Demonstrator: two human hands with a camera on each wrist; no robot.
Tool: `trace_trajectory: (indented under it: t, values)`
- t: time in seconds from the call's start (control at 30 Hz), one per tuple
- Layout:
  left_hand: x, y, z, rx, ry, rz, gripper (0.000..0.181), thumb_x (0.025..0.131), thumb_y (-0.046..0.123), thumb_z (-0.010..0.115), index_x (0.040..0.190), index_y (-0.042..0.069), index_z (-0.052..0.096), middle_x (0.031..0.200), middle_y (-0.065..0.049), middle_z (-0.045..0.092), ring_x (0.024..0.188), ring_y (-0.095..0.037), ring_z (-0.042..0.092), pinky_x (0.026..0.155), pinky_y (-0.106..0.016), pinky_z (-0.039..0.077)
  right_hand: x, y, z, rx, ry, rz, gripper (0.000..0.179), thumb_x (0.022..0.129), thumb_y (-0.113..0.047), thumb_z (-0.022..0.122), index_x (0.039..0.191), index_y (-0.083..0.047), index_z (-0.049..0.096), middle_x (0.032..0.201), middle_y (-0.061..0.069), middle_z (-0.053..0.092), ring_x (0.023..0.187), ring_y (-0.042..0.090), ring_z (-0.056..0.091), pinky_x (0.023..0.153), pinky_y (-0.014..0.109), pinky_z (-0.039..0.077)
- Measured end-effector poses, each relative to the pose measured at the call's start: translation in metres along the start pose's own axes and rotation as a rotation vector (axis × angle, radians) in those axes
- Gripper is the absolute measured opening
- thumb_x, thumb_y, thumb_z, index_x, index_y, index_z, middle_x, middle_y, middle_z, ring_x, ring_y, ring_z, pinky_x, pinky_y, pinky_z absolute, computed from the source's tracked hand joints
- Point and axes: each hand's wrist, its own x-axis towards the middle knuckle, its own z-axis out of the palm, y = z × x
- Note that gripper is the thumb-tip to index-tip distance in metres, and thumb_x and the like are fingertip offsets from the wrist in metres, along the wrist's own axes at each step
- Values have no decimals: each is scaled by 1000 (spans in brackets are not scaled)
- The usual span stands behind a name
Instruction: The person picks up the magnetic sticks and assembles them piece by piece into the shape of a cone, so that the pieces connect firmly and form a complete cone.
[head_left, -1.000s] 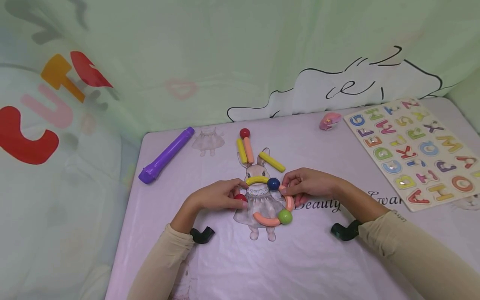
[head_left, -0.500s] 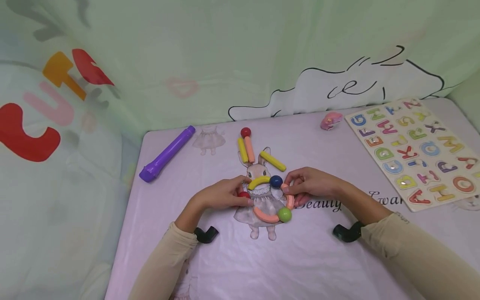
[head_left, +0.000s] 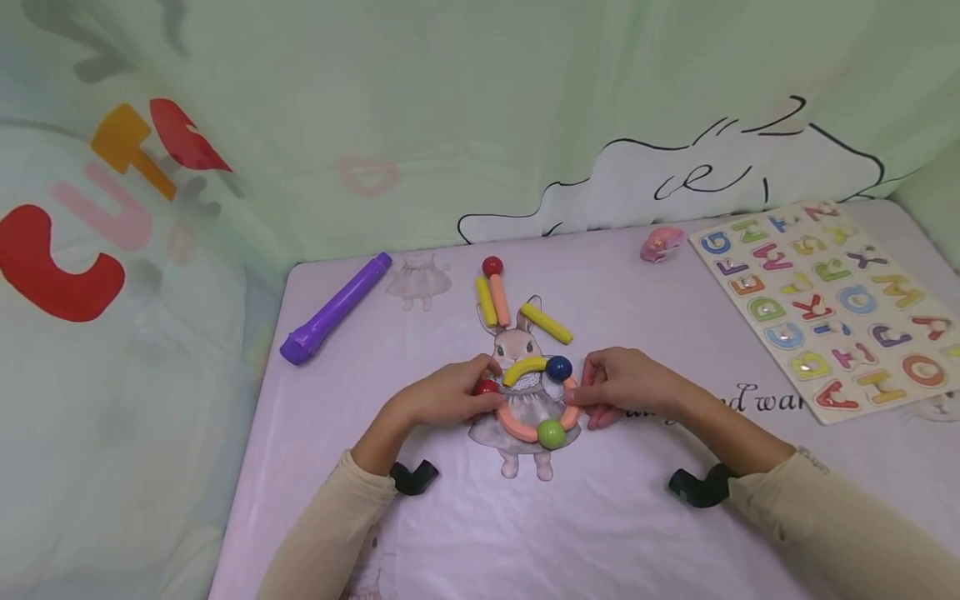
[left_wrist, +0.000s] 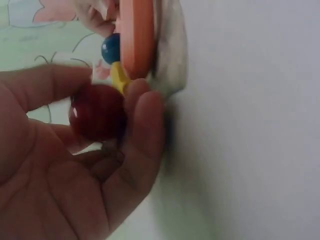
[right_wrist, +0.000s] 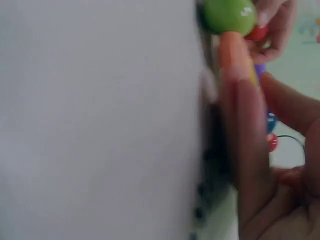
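Note:
My left hand (head_left: 450,393) pinches a red ball (left_wrist: 97,112) between thumb and fingers. My right hand (head_left: 630,385) grips a curved pink stick (head_left: 572,408) at the right of a ring of toy pieces. Above that stick sits a blue ball (head_left: 558,368), joined to a curved yellow stick (head_left: 525,367) whose free left end stands near the red ball. A green ball (head_left: 551,434) joins the gripped stick to a second curved pink stick (head_left: 514,422), which reaches up to my left fingertips. The ring lies over a printed rabbit (head_left: 528,454).
Beyond the ring lie straight yellow sticks (head_left: 546,322), a straight pink stick (head_left: 499,300) and another red ball (head_left: 492,266). A purple toy microphone (head_left: 336,310) is at the left, a pink toy (head_left: 663,243) at the back. An alphabet board (head_left: 795,333) occupies the right.
My right hand has moved left, bringing the pink sticks and green ball toward my left hand. The yellow stick's left end has swung away from my left fingers, and the blue ball has shifted slightly right.

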Motion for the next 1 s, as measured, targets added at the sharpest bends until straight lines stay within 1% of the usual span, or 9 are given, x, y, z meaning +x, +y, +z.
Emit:
trace_trajectory:
  t: [0.07, 0.13, 0.23, 0.3, 0.43, 0.53, 0.6, 0.8, 1.0]
  values:
    - [-3, 3, 2, -20, 5, -30, 22, 105, 24, 49, 121, 10, 52, 76, -2, 58, 62, -13, 56, 64, -27, 47, -2, -3, -1, -136, 95, -46, 43, 90, -43, 77, 102, -5, 60, 68, 3, 64, 57, 14, 65, 56, 29, 50]
    - [-7, 7, 3, -31, 14, -64, 18, 107, 23, 42, 113, 10, 53, 74, -2, 56, 58, -15, 57, 60, -28, 47, -2, -7, -1, -256, 215, -119, 41, 90, -43, 76, 103, -6, 62, 68, 1, 61, 58, 13, 58, 55, 29, 44]
    - [-11, 13, 4, 1, 30, -108, 22, 108, 29, 43, 102, 11, 55, 72, -1, 51, 52, -16, 57, 55, -28, 46, 1, -13, 0, -347, 364, -234, 33, 90, -38, 77, 101, -8, 67, 76, 2, 61, 64, 15, 51, 56, 29, 41]
    - [-13, 18, 4, 29, 23, -118, 25, 107, 33, 49, 94, 12, 56, 70, 1, 50, 48, -16, 57, 52, -27, 45, 4, -18, 2, -369, 404, -294, 29, 90, -35, 78, 102, -10, 71, 84, 3, 64, 71, 17, 53, 60, 30, 44]
    - [-13, 24, 9, 80, -3, -130, 36, 102, 38, 59, 75, 14, 56, 60, 5, 47, 42, -14, 55, 46, -25, 42, 13, -27, 8, -423, 395, -355, 33, 89, -35, 79, 111, -10, 75, 106, 8, 70, 90, 23, 64, 77, 39, 56]
    - [-10, 26, 13, 106, 4, -144, 45, 100, 39, 63, 62, 17, 53, 52, 8, 41, 38, -11, 51, 42, -23, 39, 19, -32, 11, -463, 360, -381, 36, 89, -33, 79, 116, -9, 75, 114, 8, 73, 104, 27, 67, 91, 47, 56]
    - [-7, 27, 16, 108, 24, -158, 49, 98, 38, 66, 57, 18, 50, 48, 9, 38, 37, -10, 48, 41, -22, 35, 23, -33, 12, -462, 338, -386, 34, 90, -30, 79, 115, -8, 76, 112, 7, 75, 104, 26, 68, 92, 48, 56]
    - [-2, 27, 19, 95, 101, -180, 49, 96, 35, 70, 54, 19, 49, 45, 10, 38, 37, -7, 46, 40, -21, 33, 26, -31, 13, -395, 314, -321, 24, 89, -27, 79, 106, -10, 78, 94, 1, 75, 85, 18, 64, 79, 39, 54]
    - [4, 23, 19, 83, 148, -167, 43, 96, 34, 71, 61, 16, 53, 50, 8, 43, 41, -8, 45, 43, -22, 32, 19, -27, 14, -355, 255, -208, 22, 90, -30, 76, 100, -11, 73, 74, -1, 63, 63, 14, 53, 56, 28, 41]
